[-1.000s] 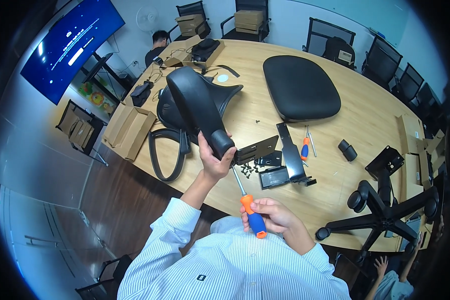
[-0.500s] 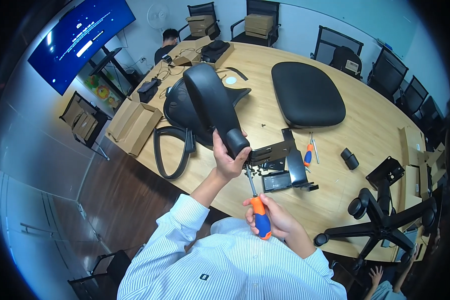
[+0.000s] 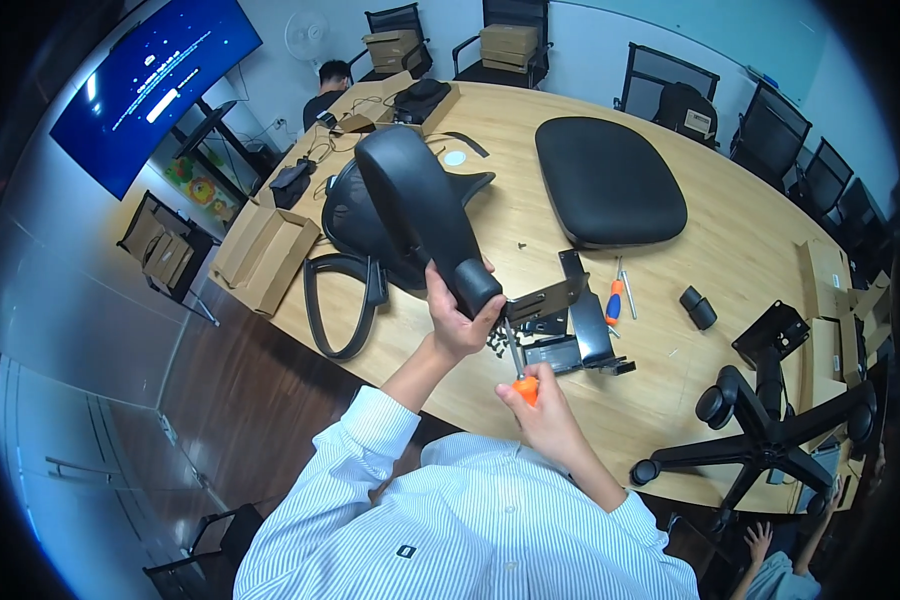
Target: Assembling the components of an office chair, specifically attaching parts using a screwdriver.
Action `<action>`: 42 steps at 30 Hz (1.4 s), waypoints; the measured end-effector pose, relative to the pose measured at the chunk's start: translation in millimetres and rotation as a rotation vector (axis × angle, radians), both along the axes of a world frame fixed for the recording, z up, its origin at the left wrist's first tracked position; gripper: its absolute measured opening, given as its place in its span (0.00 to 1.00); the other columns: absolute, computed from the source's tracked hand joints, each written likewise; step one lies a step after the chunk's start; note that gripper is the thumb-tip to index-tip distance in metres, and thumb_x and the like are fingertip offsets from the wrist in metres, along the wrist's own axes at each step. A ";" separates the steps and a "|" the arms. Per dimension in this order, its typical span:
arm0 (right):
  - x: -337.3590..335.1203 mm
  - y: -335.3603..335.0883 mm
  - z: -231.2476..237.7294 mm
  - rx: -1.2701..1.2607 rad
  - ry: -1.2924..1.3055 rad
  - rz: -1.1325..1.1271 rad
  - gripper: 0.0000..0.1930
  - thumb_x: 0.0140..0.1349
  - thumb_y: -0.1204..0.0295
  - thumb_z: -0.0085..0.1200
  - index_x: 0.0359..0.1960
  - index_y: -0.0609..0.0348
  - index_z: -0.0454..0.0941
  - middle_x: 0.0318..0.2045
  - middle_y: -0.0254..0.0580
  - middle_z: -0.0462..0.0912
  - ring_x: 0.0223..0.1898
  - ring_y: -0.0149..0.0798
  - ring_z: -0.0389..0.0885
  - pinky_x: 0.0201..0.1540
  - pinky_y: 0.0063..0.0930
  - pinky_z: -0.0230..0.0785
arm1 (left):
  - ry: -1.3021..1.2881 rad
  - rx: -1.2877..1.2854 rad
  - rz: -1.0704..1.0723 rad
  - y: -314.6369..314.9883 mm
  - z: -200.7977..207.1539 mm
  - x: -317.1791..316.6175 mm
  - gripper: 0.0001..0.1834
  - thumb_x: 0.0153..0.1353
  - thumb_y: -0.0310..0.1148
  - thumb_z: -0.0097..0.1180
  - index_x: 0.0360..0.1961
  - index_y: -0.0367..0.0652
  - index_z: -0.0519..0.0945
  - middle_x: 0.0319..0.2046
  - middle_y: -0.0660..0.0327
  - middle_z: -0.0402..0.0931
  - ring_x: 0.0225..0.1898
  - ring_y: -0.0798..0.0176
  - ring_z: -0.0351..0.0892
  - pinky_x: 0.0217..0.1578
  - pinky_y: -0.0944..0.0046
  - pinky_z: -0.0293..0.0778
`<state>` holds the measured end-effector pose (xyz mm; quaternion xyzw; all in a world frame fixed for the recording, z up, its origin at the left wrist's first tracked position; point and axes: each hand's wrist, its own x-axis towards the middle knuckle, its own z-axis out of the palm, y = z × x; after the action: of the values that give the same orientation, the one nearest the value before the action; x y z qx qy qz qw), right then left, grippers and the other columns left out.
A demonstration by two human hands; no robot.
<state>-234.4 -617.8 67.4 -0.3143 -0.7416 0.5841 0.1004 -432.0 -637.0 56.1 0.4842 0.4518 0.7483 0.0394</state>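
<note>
A black chair armrest (image 3: 415,190) is held up in my left hand (image 3: 461,318), whose fingers wrap around its lower end. A slotted black metal plate (image 3: 545,302) sits against that end. My right hand (image 3: 547,402) is closed around the orange handle of a screwdriver (image 3: 526,387); the shaft points up to where the armrest and plate meet. The tip's exact seat is too small to make out. Beneath them on the table (image 3: 660,400) are several small dark screws (image 3: 500,343) and a black metal bracket (image 3: 592,325).
A seat cushion (image 3: 610,182), mesh backrest (image 3: 355,215) and looped armrest (image 3: 342,306) lie on the table. Right of the bracket are another screwdriver (image 3: 615,300), black cylindrical parts (image 3: 698,308) and a wheeled chair base (image 3: 760,440). An open cardboard box (image 3: 266,255) stands left. Another person's hand (image 3: 759,540) shows lower right.
My right hand has moved up and shifted its grip, now covering most of the screwdriver handle. The screwdriver's handle end has risen. My left hand and the armrest stay nearly still.
</note>
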 end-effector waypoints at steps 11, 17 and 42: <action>22.6 2.3 28.7 -0.732 0.101 0.202 0.15 0.74 0.66 0.38 0.55 0.61 0.65 0.27 0.33 0.70 0.24 0.25 0.71 0.25 0.20 0.69 | -0.064 -0.017 -0.001 5.4 8.5 -1.5 0.40 0.58 0.33 0.64 0.62 0.32 0.52 0.41 0.54 0.71 0.38 0.67 0.71 0.40 0.69 0.70; 18.9 7.6 33.7 -0.699 0.195 0.122 0.14 0.74 0.66 0.39 0.55 0.60 0.65 0.25 0.33 0.68 0.19 0.25 0.69 0.18 0.21 0.69 | -0.012 -0.013 0.026 7.0 4.5 -4.4 0.38 0.59 0.37 0.63 0.60 0.34 0.52 0.41 0.53 0.70 0.34 0.66 0.74 0.36 0.68 0.72; 14.3 4.4 22.4 0.503 0.130 -0.021 0.17 0.70 0.62 0.47 0.52 0.64 0.72 0.23 0.34 0.76 0.23 0.30 0.79 0.24 0.25 0.71 | -0.016 -0.021 0.028 5.6 0.9 -4.6 0.40 0.57 0.33 0.65 0.61 0.33 0.52 0.42 0.52 0.70 0.39 0.66 0.71 0.41 0.68 0.70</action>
<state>-220.1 -613.4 89.7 -0.2486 -0.8523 0.3992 0.2290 -436.6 -631.4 57.1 0.4715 0.4660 0.7477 0.0376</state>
